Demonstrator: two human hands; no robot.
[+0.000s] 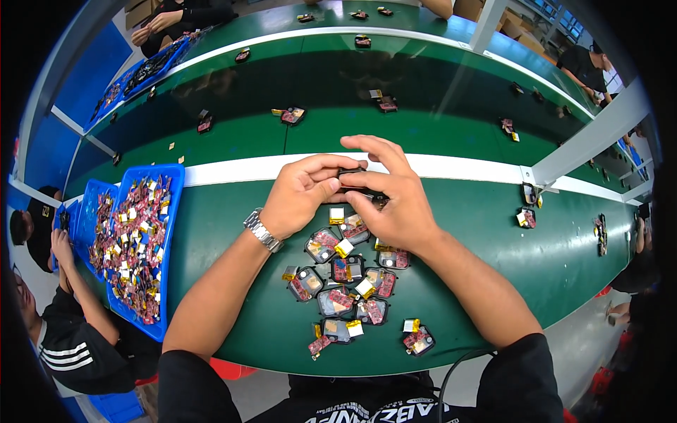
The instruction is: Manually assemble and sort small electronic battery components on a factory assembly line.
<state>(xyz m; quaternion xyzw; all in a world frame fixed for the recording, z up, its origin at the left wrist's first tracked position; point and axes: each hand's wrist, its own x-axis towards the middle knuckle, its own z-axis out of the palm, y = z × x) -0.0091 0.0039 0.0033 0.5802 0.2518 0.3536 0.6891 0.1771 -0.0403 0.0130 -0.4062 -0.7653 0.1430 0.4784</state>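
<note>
My left hand (302, 197), with a metal-band watch (262, 231) at its wrist, pinches a small black plastic casing (350, 171) between thumb and fingers. From the other side my right hand (396, 201) also holds this casing, its index finger lifted away. The fingers cover most of the casing, so its inside cannot be made out. Below both hands lies a cluster of open black casings (307, 283) with red circuit boards (346, 268) and small silver-and-yellow battery packs (336, 216). One similar casing (419, 340) lies apart, near the table's front edge.
Blue trays (173, 233) full of red boards and batteries stand at left on the green table (465, 338). A white rail (479, 169) divides it from a green belt (324, 134) carrying spaced casings. A white post (592, 134) rises at right. Co-workers sit around, one (84, 331) close at left.
</note>
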